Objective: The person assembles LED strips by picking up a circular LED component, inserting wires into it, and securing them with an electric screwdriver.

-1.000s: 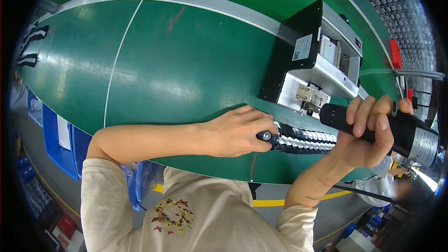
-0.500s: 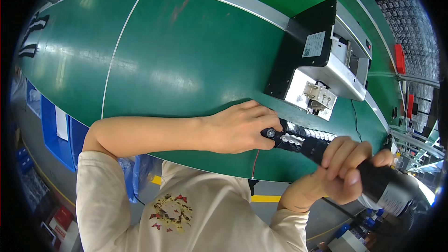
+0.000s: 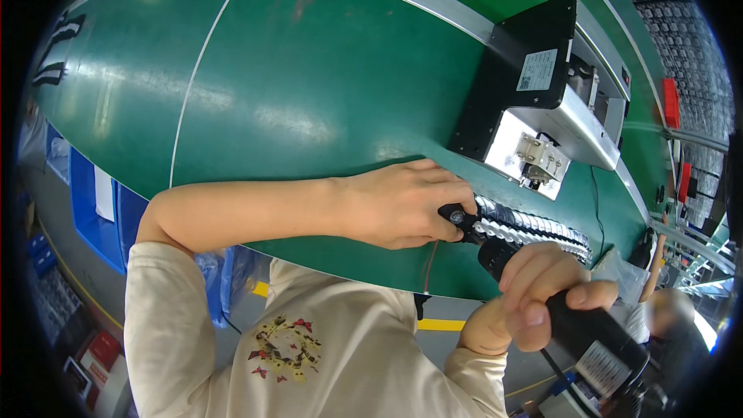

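My left hand (image 3: 406, 205) lies across the near part of the green bench, its fingers closed round the black end of a long part with rows of shiny silver segments (image 3: 538, 224). A round screw head shows on that black end, just beyond my fingertips. A black power screwdriver (image 3: 600, 344) with a pale label is gripped in my right hand (image 3: 546, 290). Its nose points left, close beside the segmented part near my left fingers; whether the tip touches it I cannot tell. A thin reddish wire (image 3: 428, 267) hangs at the bench edge below my left hand.
A black and silver bench machine (image 3: 534, 101) stands beyond the segmented part. A black cable (image 3: 596, 197) runs down beside it. Blue bins (image 3: 93, 205) sit below the bench at left. Another person (image 3: 669, 313) is at the far right, near a clear plastic bag (image 3: 619, 271).
My right hand and the screwdriver have shifted left and slightly down, uncovering more of the segmented part. My left hand keeps its hold. Another person has come into sight at right.
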`<control>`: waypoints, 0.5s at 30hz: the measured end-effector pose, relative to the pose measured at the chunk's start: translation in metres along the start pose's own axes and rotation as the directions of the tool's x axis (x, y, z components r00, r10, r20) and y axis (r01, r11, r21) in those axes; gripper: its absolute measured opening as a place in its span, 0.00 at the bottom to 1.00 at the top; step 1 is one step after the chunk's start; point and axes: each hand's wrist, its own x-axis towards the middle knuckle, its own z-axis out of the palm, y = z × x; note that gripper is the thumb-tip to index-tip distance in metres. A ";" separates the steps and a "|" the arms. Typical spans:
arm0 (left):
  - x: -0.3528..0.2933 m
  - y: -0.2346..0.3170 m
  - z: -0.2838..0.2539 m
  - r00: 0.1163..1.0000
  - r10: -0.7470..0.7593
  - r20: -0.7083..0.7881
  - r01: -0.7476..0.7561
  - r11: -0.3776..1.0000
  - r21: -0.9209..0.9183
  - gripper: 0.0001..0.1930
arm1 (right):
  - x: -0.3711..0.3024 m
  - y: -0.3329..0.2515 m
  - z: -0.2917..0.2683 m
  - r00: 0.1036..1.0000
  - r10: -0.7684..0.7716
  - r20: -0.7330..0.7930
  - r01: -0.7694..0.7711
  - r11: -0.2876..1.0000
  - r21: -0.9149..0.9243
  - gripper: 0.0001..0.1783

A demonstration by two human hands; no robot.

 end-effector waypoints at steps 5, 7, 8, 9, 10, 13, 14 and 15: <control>0.001 0.000 0.000 1.000 0.017 -0.021 -0.017 0.999 -0.031 0.09 | 0.001 -0.002 0.000 0.997 0.025 0.075 -0.022 0.999 -0.048 0.19; 0.001 0.000 -0.001 1.000 0.012 -0.011 -0.013 0.999 -0.035 0.10 | 0.003 0.000 0.003 0.996 0.034 0.087 -0.029 0.998 -0.062 0.19; 0.001 0.000 -0.001 1.000 0.018 -0.007 -0.018 0.999 -0.032 0.10 | 0.003 0.000 0.004 0.996 0.029 0.084 -0.023 0.998 -0.065 0.19; 0.001 0.001 -0.002 1.000 0.008 0.000 -0.008 0.999 -0.045 0.11 | 0.001 0.001 0.004 0.996 0.024 0.086 -0.018 0.997 -0.070 0.19; 0.001 0.001 -0.002 1.000 -0.003 0.008 0.004 0.999 -0.054 0.11 | 0.000 0.002 0.005 0.996 0.017 0.090 -0.010 0.997 -0.073 0.19; 0.000 0.000 0.003 1.000 0.000 -0.021 -0.001 0.999 -0.047 0.14 | 0.000 0.003 0.009 0.999 0.048 -0.001 -0.048 0.997 -0.053 0.20; 0.000 0.000 0.002 1.000 0.004 -0.019 -0.004 0.999 -0.040 0.14 | 0.002 0.002 0.009 0.998 0.054 -0.017 -0.055 0.996 -0.069 0.21; 0.001 -0.001 0.001 1.000 -0.003 -0.008 0.002 0.999 -0.049 0.14 | 0.005 0.000 0.005 0.999 0.046 -0.018 -0.047 0.997 -0.067 0.21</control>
